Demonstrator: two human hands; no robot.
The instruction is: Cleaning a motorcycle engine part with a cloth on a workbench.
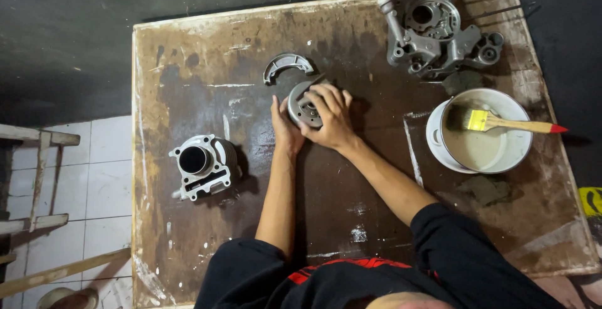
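A: Surroundings? 
B: One engine cylinder (pixel 202 163) left, one brake shoe (pixel 287 65) just behind, one crankcase half (pixel 433 26) at the far right, one brush (pixel 495 121) across one white bowl (pixel 511 105). Nothing blocks the hands.

A: Held part? 
B: One round grey metal rotor (pixel 303 106), mid-workbench (pixel 351 221), tilted. Right hand (pixel 331 117) fingers clamped over it; left hand (pixel 284 127) braces its left rim.

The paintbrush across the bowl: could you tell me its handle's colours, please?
Pale wood with a red tip, paintbrush, head view.
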